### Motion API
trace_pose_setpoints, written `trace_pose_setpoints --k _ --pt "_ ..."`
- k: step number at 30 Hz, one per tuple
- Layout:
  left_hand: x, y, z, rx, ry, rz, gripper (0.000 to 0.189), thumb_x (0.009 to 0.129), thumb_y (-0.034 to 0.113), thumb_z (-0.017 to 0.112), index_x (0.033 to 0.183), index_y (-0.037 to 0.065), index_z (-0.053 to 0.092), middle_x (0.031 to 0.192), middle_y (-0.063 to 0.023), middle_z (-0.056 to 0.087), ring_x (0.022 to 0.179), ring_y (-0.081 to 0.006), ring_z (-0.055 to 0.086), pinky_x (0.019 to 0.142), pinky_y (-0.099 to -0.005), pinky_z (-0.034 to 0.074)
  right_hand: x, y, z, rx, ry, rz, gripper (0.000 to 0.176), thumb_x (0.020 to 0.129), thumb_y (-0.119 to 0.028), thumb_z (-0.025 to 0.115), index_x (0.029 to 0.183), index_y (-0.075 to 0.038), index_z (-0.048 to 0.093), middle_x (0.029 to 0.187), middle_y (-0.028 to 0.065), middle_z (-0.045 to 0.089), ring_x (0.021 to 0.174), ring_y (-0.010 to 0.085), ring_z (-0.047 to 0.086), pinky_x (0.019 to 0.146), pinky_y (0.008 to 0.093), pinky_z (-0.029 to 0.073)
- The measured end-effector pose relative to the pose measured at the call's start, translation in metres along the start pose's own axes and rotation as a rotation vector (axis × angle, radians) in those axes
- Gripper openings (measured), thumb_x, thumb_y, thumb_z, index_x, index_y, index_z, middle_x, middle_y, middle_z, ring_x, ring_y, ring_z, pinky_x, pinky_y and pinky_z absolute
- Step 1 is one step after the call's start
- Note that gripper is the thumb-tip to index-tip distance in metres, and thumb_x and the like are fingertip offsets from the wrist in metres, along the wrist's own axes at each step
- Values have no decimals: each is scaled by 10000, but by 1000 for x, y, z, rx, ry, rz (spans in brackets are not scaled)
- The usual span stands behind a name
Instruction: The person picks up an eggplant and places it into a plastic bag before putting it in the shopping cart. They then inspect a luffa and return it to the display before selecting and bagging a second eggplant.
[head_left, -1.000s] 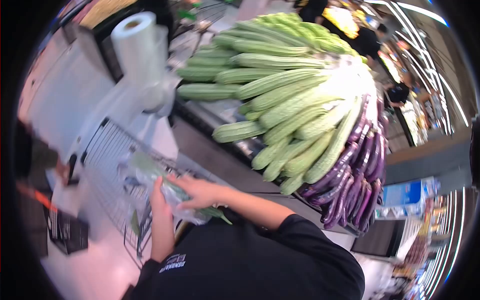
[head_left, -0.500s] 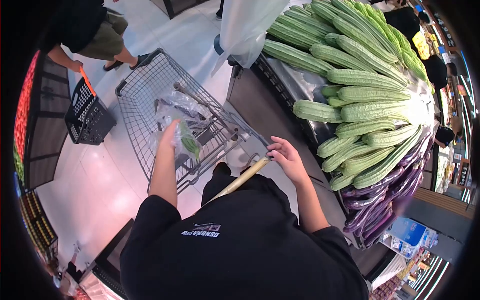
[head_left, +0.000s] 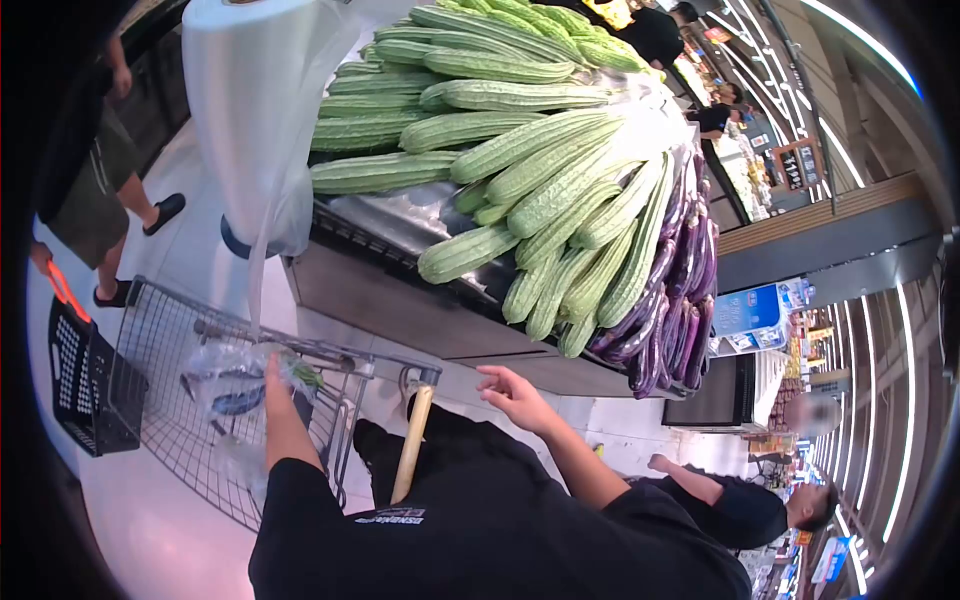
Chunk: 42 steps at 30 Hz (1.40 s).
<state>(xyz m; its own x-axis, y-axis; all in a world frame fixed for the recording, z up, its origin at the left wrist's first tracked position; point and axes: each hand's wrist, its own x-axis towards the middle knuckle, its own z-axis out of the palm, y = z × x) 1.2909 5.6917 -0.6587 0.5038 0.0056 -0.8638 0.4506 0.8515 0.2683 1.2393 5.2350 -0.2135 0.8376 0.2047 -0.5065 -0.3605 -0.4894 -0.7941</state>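
Note:
My left hand [head_left: 274, 368] reaches down into the wire shopping cart [head_left: 185, 440], its fingers closed at the top of a clear plastic bag [head_left: 305, 376] with green vegetables inside. Beside it in the cart lies another clear bag holding dark purple eggplants [head_left: 240, 398]. My right hand [head_left: 515, 395] hovers in the air to the right of the cart's yellow handle [head_left: 414, 440]. It is empty, with the fingers apart and slightly bent.
Ridged green gourds [head_left: 550, 190] and purple eggplants [head_left: 665, 320] are heaped on the stand ahead. A roll of plastic bags [head_left: 245, 110] stands at its left corner. On the left a person carries a black basket [head_left: 95, 400]. Another person [head_left: 735, 510] is at lower right.
My view has turned to the right, so the cart sits further left and another person shows at lower right. My right hand has moved away from the cart handle.

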Motion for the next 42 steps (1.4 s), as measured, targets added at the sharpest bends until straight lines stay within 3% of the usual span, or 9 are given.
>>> trace_pose_setpoints --k 5,14,19,22,29,32,34,38,42 --pt "61 -15 -12 -77 -210 10 481 912 470 604 1179 71 635 1127 -137 684 1018 -352 662 902 -546 525 -11 14 3 -136 19 60 483 968 -176 623 1419 -79 479 1128 89 654 989 185 624 908 343 512" --pt "93 -20 -18 -37 -51 120 581 859 529 674 1180 50 608 1042 -77 640 933 -297 637 867 -509 515 -9 6 15 -237 -32 102 464 983 -174 603 1418 -77 475 1165 95 651 1008 189 623 925 353 503" --pt "84 -5 -19 248 203 83 713 841 556 707 1275 7 569 1250 -149 602 1108 -343 583 1023 -570 420 -1 -6 23 -281 -50 43 474 967 -181 617 1412 -86 483 1166 104 654 1012 204 640 912 356 508" --pt "85 -7 -15 344 403 132 793 857 614 657 1387 47 497 1398 -175 531 1161 -424 554 963 -667 410 4 -19 29 -304 -16 18 483 958 -178 630 1410 -88 486 1183 108 638 1016 215 646 903 358 514" --pt "57 -9 -7 293 525 121 860 833 621 699 1374 -13 488 1314 -179 586 1156 -420 561 974 -660 422 12 -38 46 -351 13 -116 484 938 -171 654 1397 -109 510 1275 128 533 1083 225 623 890 358 542" --pt "68 1 -27 386 479 185 867 830 651 675 1293 -74 573 1312 -205 613 1131 -396 617 963 -499 500 15 -44 55 -367 26 -139 481 930 -166 659 1386 -110 517 1287 122 508 1137 226 594 925 363 533" --pt "33 8 -18 92 615 161 847 852 660 621 1240 -93 601 1261 -206 646 1082 -401 651 922 -504 531 16 -45 58 -402 43 -174 487 916 -159 668 1377 -110 521 1286 117 500 1163 232 577 952 370 520" --pt "32 -6 -53 94 702 269 847 864 662 585 1219 -106 602 1237 -234 646 1065 -398 659 913 -522 540 20 -47 73 -442 61 -159 492 898 -141 671 1364 -92 522 1276 133 505 1171 258 570 978 376 508" --pt "25 -24 -80 285 982 77 799 866 602 634 1155 -142 607 1207 -269 647 1019 -383 677 911 -515 547 30 -48 97 -580 145 -284 527 886 -127 678 1378 -71 500 1309 171 486 1244 322 507 1050 417 445"
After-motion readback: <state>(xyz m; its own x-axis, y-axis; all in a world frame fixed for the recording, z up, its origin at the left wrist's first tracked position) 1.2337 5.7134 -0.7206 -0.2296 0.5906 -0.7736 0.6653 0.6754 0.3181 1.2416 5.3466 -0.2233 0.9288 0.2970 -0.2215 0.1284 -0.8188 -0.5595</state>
